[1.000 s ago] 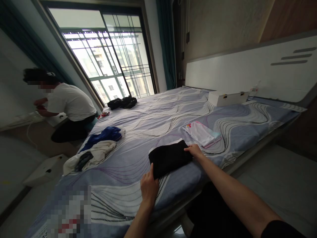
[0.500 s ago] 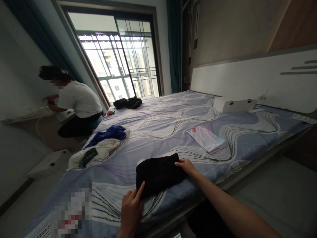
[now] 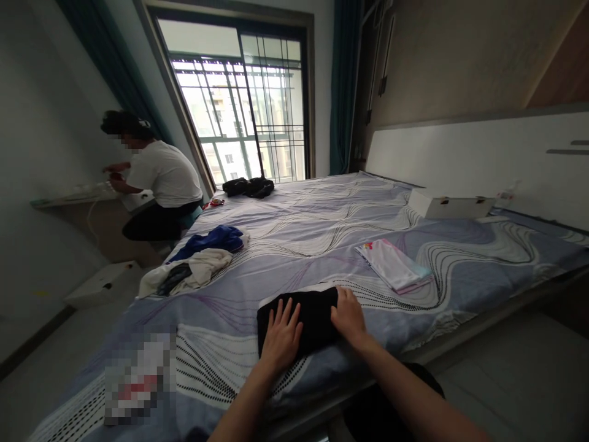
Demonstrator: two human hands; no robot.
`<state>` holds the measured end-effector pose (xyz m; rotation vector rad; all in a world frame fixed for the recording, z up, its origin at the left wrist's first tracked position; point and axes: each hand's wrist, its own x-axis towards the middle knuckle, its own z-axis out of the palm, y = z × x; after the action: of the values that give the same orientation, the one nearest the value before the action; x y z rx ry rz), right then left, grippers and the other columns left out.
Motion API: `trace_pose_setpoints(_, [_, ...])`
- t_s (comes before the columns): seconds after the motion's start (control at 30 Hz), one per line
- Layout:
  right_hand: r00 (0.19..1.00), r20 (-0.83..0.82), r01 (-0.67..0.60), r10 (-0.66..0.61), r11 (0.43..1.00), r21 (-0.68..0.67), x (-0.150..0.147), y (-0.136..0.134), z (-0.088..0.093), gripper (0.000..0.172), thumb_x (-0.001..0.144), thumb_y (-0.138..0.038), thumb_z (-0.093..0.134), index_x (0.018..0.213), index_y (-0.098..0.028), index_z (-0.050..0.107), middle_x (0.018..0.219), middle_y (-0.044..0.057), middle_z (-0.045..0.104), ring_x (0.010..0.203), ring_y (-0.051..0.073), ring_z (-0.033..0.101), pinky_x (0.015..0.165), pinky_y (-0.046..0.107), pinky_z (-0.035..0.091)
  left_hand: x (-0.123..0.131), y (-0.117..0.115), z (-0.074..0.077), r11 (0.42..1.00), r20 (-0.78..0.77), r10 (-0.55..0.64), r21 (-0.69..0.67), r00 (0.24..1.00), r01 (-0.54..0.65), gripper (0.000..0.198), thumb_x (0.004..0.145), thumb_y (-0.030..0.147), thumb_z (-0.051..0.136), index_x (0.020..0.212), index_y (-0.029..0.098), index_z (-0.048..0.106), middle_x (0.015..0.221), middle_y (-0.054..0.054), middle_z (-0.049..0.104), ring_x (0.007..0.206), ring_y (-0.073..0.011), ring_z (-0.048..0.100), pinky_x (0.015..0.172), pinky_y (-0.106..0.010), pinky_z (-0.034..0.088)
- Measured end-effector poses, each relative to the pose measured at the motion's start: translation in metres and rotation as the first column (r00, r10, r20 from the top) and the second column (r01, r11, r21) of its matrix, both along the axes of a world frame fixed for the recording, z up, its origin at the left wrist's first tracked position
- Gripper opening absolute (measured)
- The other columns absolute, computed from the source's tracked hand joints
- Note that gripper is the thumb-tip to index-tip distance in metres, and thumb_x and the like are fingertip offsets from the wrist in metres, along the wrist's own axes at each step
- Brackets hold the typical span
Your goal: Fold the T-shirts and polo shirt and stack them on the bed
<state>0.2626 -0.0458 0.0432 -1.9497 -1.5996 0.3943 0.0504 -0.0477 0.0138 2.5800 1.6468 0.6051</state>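
A black folded garment (image 3: 317,316) lies flat near the bed's front edge, its kind not clear. My left hand (image 3: 281,334) rests on its left part, palm down with fingers spread. At the garment's right edge, my right hand (image 3: 350,314) is curled with thumb and fingers about the edge; the fingertips are partly hidden. Farther right on the bed is a folded white and pink garment (image 3: 393,265) with a light blue corner.
The patterned bedsheet (image 3: 299,239) bears blue clothing (image 3: 209,242) and cream clothing (image 3: 202,270) at left, black items (image 3: 248,187) far back, and a white box (image 3: 448,205) at right. A blurred object (image 3: 138,383) lies front left. Another person (image 3: 163,175) sits beyond the bed's left side.
My left hand has moved from the garment's lower left corner onto its top and spread flat. My right hand has shifted from a pinch to a curl round the right edge. The view has turned slightly left.
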Motion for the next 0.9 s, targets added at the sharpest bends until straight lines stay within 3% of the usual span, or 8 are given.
trace_pose_setpoints(0.07, [0.974,0.138,-0.194,0.18,0.976,0.099,-0.029,-0.006,0.003,0.062,0.089,-0.025,0.056,0.149,-0.018,0.046,0.157,0.015,0.04,0.147,0.031,0.031,0.121,0.047,0.02,0.005,0.004,-0.014,0.999,-0.084,0.001,-0.033,0.996,-0.004,0.053,0.1,0.033,0.036,0.152,0.026,0.039,0.162,-0.006,0.034,0.152,-0.0317,0.022,0.12,-0.06,0.027])
trace_pose_setpoints(0.13, [0.905,0.182,-0.398,0.386,0.916,0.038,-0.055,-0.005,0.002,0.06,0.096,-0.04,0.049,0.153,-0.024,0.041,0.162,0.008,0.033,0.152,0.032,0.018,0.123,0.055,0.005,0.003,0.004,-0.021,0.998,-0.134,0.006,-0.054,0.991,-0.013,0.055,0.099,0.029,0.035,0.154,0.026,0.034,0.163,-0.005,0.031,0.153,-0.0291,0.02,0.122,-0.056,0.023])
trace_pose_setpoints(0.23, [0.865,0.18,-0.46,0.468,0.884,-0.085,-0.078,0.009,-0.008,0.059,0.1,-0.052,0.036,0.155,-0.029,0.036,0.163,0.006,0.031,0.152,0.031,0.017,0.12,0.061,-0.005,-0.005,0.009,-0.02,0.993,-0.167,0.079,-0.074,0.983,-0.092,0.056,0.098,0.027,0.034,0.154,0.029,0.035,0.164,-0.003,0.03,0.153,-0.0268,0.02,0.124,-0.054,0.019])
trace_pose_setpoints(0.33, [0.891,0.215,-0.385,0.4,0.916,-0.11,-0.081,0.029,-0.02,0.063,0.099,-0.056,0.037,0.155,-0.028,0.035,0.163,0.007,0.03,0.152,0.032,0.019,0.118,0.062,-0.009,-0.015,0.02,-0.016,0.961,-0.15,0.249,-0.085,0.957,-0.263,0.054,0.099,0.034,0.034,0.153,0.032,0.037,0.164,-0.004,0.031,0.151,-0.0314,0.025,0.119,-0.063,0.021])
trace_pose_setpoints(0.43, [0.913,0.246,-0.308,0.325,0.945,-0.108,-0.074,0.045,-0.028,0.067,0.096,-0.059,0.042,0.154,-0.026,0.038,0.163,0.009,0.03,0.151,0.034,0.017,0.117,0.063,-0.009,-0.031,0.033,-0.016,0.918,-0.113,0.367,-0.115,0.923,-0.379,0.057,0.099,0.041,0.033,0.153,0.026,0.038,0.161,-0.008,0.037,0.149,-0.034,0.03,0.117,-0.061,0.027])
trace_pose_setpoints(0.63, [0.976,0.214,-0.015,0.045,0.99,-0.14,-0.055,0.065,-0.033,0.079,0.093,-0.062,0.046,0.156,-0.016,0.033,0.165,0.017,0.02,0.152,0.036,0.01,0.117,0.063,0.0,-0.064,0.045,-0.02,0.881,-0.11,0.418,-0.193,0.902,-0.432,0.07,0.097,0.055,0.031,0.156,0.019,0.029,0.165,-0.009,0.027,0.153,-0.0318,0.02,0.121,-0.06,0.017])
trace_pose_setpoints(0.77, [0.978,0.16,0.149,-0.134,0.985,-0.089,-0.042,0.065,-0.038,0.099,0.085,-0.066,0.058,0.154,-0.002,0.028,0.162,0.026,0.024,0.148,0.037,0.024,0.118,0.05,0.018,-0.07,0.045,-0.023,0.875,-0.09,0.44,-0.179,0.893,-0.449,0.071,0.097,0.057,0.029,0.155,0.016,0.033,0.164,-0.011,0.029,0.153,-0.0318,0.019,0.121,-0.061,0.016])
trace_pose_setpoints(0.9, [0.978,0.074,0.195,-0.193,0.98,-0.031,-0.029,0.059,-0.036,0.094,0.076,-0.06,0.07,0.147,-0.006,0.042,0.148,0.025,0.047,0.137,0.037,0.043,0.112,0.044,0.033,-0.071,0.045,-0.025,0.882,-0.052,0.442,-0.158,0.895,-0.445,0.069,0.098,0.055,0.027,0.153,0.016,0.037,0.163,-0.011,0.032,0.153,-0.0311,0.02,0.122,-0.059,0.016])
